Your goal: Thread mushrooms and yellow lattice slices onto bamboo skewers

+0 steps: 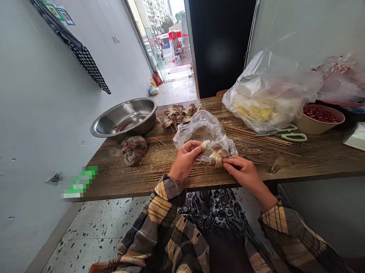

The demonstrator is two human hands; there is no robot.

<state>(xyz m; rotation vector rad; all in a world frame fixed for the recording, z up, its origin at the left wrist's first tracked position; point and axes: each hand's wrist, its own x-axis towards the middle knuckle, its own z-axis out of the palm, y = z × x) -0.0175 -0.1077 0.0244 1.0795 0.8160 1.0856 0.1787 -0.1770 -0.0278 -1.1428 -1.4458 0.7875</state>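
Observation:
My left hand pinches a pale mushroom piece between thumb and fingers, just above the wooden table. My right hand grips a thin skewer threaded with mushroom pieces, its fingers curled round it. Both hands sit at the mouth of a small clear plastic bag lying on the table. Behind the bag lies a pile of finished mushroom skewers.
A steel bowl stands at the back left, a crumpled rag in front of it. To the right lie several bare bamboo skewers, green-handled scissors, a large plastic bag of food and a bowl of red pieces.

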